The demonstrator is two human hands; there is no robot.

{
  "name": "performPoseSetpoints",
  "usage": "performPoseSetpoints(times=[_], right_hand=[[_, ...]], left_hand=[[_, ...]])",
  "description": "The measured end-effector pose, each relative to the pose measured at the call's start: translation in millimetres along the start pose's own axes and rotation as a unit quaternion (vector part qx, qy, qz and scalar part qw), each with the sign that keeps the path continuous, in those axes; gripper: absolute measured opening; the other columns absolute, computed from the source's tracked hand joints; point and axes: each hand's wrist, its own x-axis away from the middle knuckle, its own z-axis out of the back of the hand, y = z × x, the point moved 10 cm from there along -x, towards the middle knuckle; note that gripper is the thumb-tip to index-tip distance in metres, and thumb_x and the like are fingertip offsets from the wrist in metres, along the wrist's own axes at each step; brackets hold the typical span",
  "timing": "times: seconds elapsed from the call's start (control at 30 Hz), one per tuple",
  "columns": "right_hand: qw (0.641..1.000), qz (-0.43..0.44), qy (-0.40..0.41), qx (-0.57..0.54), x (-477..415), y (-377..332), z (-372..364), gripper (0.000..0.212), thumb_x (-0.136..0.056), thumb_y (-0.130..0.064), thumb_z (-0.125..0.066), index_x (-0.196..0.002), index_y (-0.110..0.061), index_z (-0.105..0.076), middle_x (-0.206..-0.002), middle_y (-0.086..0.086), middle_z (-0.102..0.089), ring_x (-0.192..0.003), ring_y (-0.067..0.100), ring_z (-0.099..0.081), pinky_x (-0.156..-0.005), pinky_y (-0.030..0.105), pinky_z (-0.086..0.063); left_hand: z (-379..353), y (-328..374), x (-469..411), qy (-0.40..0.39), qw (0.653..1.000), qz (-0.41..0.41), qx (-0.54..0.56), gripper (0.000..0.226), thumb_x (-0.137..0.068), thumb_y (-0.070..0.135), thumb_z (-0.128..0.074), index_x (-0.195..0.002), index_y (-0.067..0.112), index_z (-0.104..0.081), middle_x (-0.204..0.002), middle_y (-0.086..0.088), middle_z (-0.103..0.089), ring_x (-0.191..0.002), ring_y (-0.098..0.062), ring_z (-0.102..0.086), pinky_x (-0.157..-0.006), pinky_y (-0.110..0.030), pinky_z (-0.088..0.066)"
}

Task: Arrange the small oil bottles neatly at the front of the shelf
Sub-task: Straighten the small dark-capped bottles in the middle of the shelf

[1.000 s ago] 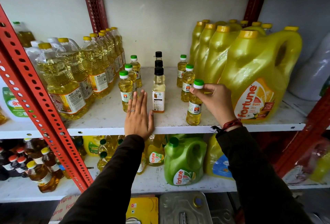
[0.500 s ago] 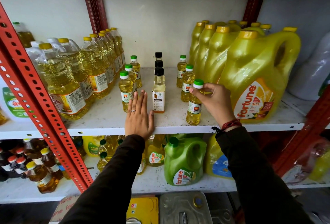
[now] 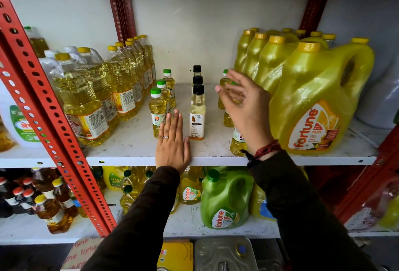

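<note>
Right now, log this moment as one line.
left hand: flat on shelf edge | right hand: open, raised, holding nothing | front small bottle: upright near shelf front

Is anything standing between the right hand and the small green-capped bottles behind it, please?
Nothing visible does: the open right hand hovers directly in front of the right-column bottles, with the front bottle standing below its wrist.
</note>
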Motion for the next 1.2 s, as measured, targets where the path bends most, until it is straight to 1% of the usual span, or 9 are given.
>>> performPoseSetpoints(times=[0.13,0.23,0.33,0.5,0.73,0.83,0.9,1.0,1.2], right_hand=[[0.983,-0.119,-0.139,0.020,-1.1,43.0,-68.7,0.062,-0.091,-0.024,-0.071,-0.145,-0.007,-0.046,-0.146,0.011,-0.056,-0.129,0.022,-0.059,-0.103,0.027,-0.048],[0.963,-0.192,-0.189,-0.011,1.0,73.3,-104.2,0.055,-0.091,-0.019,-0.071,-0.140,-0.006,-0.050,-0.146,0.015,-0.055,-0.133,0.027,-0.056,-0.114,0.038,-0.043],[0.963,-0.195,-0.183,-0.037,-3.9,82.8,-121.4,0.038,-0.090,-0.013,-0.069,-0.127,-0.005,-0.061,-0.134,0.015,-0.066,-0.128,0.028,-0.060,-0.112,0.050,-0.045],[0.977,-0.173,-0.115,-0.044,-6.1,84.3,-116.2,0.025,-0.083,-0.014,-0.077,-0.107,-0.010,-0.070,-0.107,0.011,-0.077,-0.102,0.023,-0.073,-0.096,0.048,-0.057],[0.984,-0.165,-0.065,0.000,-8.5,83.3,-102.6,0.047,-0.065,-0.034,-0.092,-0.097,-0.013,-0.064,-0.091,0.004,-0.074,-0.081,0.018,-0.071,-0.074,0.034,-0.059],[0.981,-0.166,-0.095,0.022,-11.0,83.9,-107.3,0.056,-0.066,-0.041,-0.090,-0.107,-0.012,-0.067,-0.096,0.001,-0.074,-0.084,0.013,-0.069,-0.075,0.027,-0.056],[0.978,-0.173,-0.112,0.024,-8.7,86.0,-109.2,0.059,-0.069,-0.040,-0.088,-0.115,-0.008,-0.069,-0.107,0.005,-0.075,-0.096,0.017,-0.071,-0.086,0.031,-0.057],[0.979,-0.155,-0.129,0.027,-3.0,83.2,-110.6,0.040,-0.079,-0.033,-0.082,-0.108,-0.007,-0.075,-0.106,0.009,-0.077,-0.099,0.020,-0.072,-0.093,0.039,-0.058],[0.982,-0.124,-0.131,0.048,0.3,69.5,-106.5,0.027,-0.086,-0.030,-0.076,-0.103,-0.010,-0.078,-0.103,0.008,-0.079,-0.097,0.019,-0.073,-0.088,0.031,-0.057]], left_hand=[[1.1,-0.7,-0.4,0.004,1.000,-0.002,0.001,0.069,-0.103,0.035,-0.026,-0.164,0.005,-0.011,-0.172,-0.012,-0.005,-0.160,-0.025,0.001,-0.130,-0.039,0.004],[1.3,0.2,-1.5,0.005,1.000,-0.007,0.001,0.069,-0.103,0.035,-0.024,-0.163,0.005,-0.011,-0.172,-0.013,-0.006,-0.160,-0.026,0.000,-0.130,-0.039,0.003],[0.8,0.6,-1.1,0.008,1.000,-0.010,-0.008,0.070,-0.103,0.036,-0.025,-0.163,0.005,-0.010,-0.172,-0.013,-0.006,-0.160,-0.026,0.001,-0.130,-0.039,0.004],[-1.4,0.0,-0.7,0.005,1.000,-0.008,-0.020,0.071,-0.102,0.035,-0.029,-0.164,0.005,-0.010,-0.172,-0.013,-0.004,-0.160,-0.026,0.002,-0.130,-0.039,0.005],[0.9,0.8,-0.4,0.014,1.000,-0.013,-0.006,0.070,-0.102,0.034,-0.028,-0.163,0.005,-0.008,-0.172,-0.011,-0.002,-0.160,-0.025,0.002,-0.130,-0.040,0.003],[0.6,-0.1,-0.2,0.013,1.000,-0.012,-0.001,0.070,-0.102,0.034,-0.027,-0.163,0.005,-0.010,-0.171,-0.011,-0.002,-0.160,-0.025,0.002,-0.131,-0.040,0.001],[1.0,-0.9,-0.7,0.013,1.000,-0.012,0.000,0.070,-0.102,0.035,-0.026,-0.163,0.004,-0.012,-0.171,-0.011,-0.003,-0.160,-0.025,0.001,-0.131,-0.040,0.001],[0.6,-0.2,-1.0,0.013,1.000,-0.012,-0.002,0.069,-0.102,0.035,-0.025,-0.163,0.004,-0.013,-0.171,-0.011,-0.003,-0.160,-0.025,0.002,-0.130,-0.040,0.002],[-0.4,0.4,-1.2,0.003,1.000,-0.008,0.000,0.068,-0.103,0.033,-0.024,-0.163,0.004,-0.012,-0.172,-0.012,-0.006,-0.160,-0.024,0.002,-0.130,-0.039,0.004]])
